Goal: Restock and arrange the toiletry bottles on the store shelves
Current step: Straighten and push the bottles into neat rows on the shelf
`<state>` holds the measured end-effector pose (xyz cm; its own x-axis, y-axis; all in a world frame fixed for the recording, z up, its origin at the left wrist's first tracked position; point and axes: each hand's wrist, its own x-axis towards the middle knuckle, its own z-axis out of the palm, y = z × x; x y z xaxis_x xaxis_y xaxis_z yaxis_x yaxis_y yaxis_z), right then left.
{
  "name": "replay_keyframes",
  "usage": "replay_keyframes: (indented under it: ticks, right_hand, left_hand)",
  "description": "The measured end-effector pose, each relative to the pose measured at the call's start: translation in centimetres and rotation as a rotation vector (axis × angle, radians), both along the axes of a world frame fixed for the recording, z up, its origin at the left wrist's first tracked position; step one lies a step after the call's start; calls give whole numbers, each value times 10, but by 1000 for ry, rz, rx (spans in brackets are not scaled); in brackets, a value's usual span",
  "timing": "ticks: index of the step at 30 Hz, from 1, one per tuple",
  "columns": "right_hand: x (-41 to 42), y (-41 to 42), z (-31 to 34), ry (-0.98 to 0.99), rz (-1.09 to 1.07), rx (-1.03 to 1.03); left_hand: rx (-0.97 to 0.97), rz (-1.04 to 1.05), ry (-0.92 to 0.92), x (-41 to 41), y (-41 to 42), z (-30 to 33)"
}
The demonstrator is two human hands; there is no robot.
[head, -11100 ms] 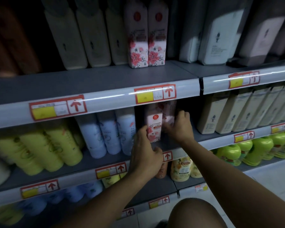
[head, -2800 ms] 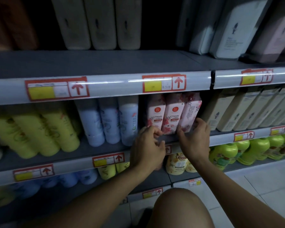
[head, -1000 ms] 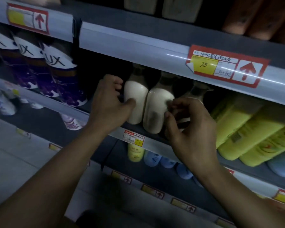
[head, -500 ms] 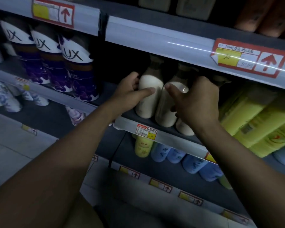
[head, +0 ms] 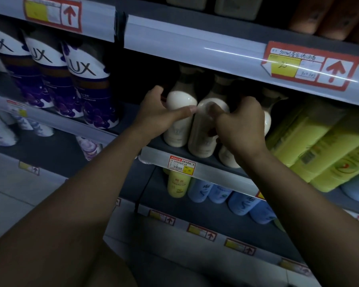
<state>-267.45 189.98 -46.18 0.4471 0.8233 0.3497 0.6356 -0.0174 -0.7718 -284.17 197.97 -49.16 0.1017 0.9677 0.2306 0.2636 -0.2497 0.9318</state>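
Left hand (head: 161, 117) wraps the leftmost cream-white glossy plastic bottle with the dark narrow neck (head: 179, 119), thumb laid across its shoulder, fingers round the far side. Right hand (head: 239, 127) has curled fingers on the middle cream bottle of the same kind (head: 203, 133), thumb hooked at the shoulder; how far the fingers reach behind it can't be seen.

Both bottles stand upright at the front of the grey metal shelf (head: 164, 145), touching each other. A third cream bottle (head: 266, 121) stands just to the right, mostly hidden by the right hand.

Handling, my read:
- Rigid plastic, probably full, so moderately heavy and bottom-weighted.
- Glossy skin, likely slippery; a pinch at the rounded shoulder could slide.
- Better hold: full wrap round the straight body below the shoulder, or hook under the neck.
- Not fragile, but tall and narrow, so it tips easily when pushed high up. Slide from low on the body.
- Little headroom under the shelf above; lift little, slide mostly.

Around them: yellow-green squarish bottles (head: 319, 146) to the right, purple-and-white LUX bottles (head: 87, 88) to the left, pale blue bottles (head: 243, 201) on the shelf below, a red-and-yellow price tag (head: 181, 165) on the shelf edge under the cream bottles.
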Motion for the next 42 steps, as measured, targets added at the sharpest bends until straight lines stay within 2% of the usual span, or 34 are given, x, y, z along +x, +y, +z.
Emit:
replay_keyframes:
  ticks: [8, 15, 24, 35, 39, 42]
  right_hand:
    - [-2, -3, -1, -117, -92, 49]
    - [-10, -5, -7, -162, -127, 100]
    - [-4, -37, -22, -259, 81, 222]
    - [42, -82, -20, -244, 218, 253]
    - [56, -91, -24, -192, 86, 284]
    - [68, -89, -28, -151, -30, 129]
  left_hand:
    - [20, -58, -84, -2, 1, 3]
    - [66, -34, -47, 2, -1, 1]
    - [97, 7, -22, 6, -7, 1]
    - [152, 235, -34, 11, -29, 16]
    - [149, 278, -94, 7, -41, 19]
    - [169, 270, -96, 9, -50, 20]
